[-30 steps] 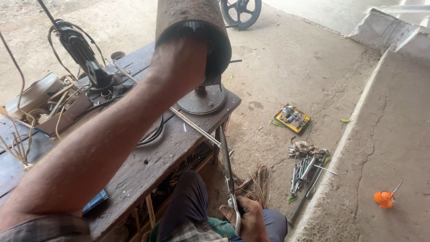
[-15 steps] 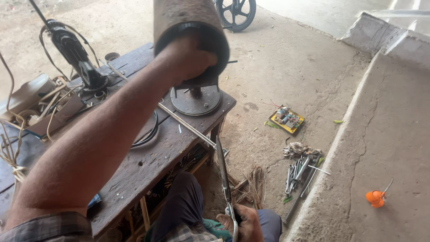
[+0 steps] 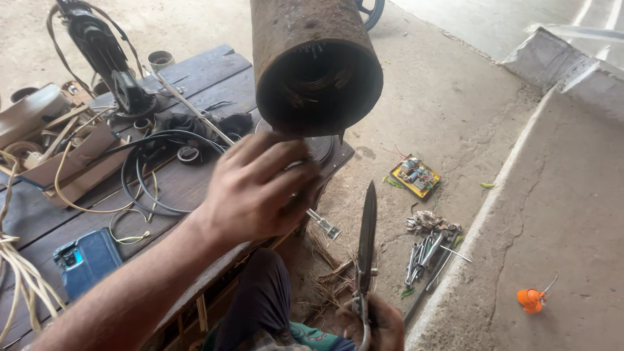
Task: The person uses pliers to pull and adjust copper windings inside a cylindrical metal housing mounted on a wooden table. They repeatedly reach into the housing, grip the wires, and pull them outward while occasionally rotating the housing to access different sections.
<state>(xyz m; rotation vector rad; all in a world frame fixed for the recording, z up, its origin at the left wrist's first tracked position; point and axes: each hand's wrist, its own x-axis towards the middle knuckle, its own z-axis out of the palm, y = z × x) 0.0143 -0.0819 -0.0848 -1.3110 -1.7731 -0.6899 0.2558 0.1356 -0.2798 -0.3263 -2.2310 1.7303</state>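
Left hand [image 3: 260,188] is up in front of the bench [image 3: 195,71], fingers curled loosely, knuckles toward the camera. It sits just below the open mouth of the rusty cylinder [image 3: 305,39]; can't tell if the fingertips actually grip anything or just touch the rim. Right hand [image 3: 377,325] is low at the frame bottom, closed around the handle of a pair of metal shears [image 3: 367,240], blades together and pointing up toward the cylinder, tip just short of it.

Cylinder is tilted with the open end facing the camera; copper-coloured windings [image 3: 318,84] show inside the bore. It hangs over the right end of the bench, above a round dark disc [image 3: 322,146] there. A thin metal rod [image 3: 195,110] runs diagonally across the bench and sticks out past its edge under the left hand.

Further out on the bench: a loop of black cable [image 3: 146,175], a blue phone [image 3: 88,260] near the front edge, pale wires [image 3: 19,279] at far left, a black motor unit [image 3: 104,52] at the back.

On the ground to the right: a small circuit board [image 3: 415,177], a cluster of metal tools [image 3: 429,250], an orange object [image 3: 532,300] on the concrete.
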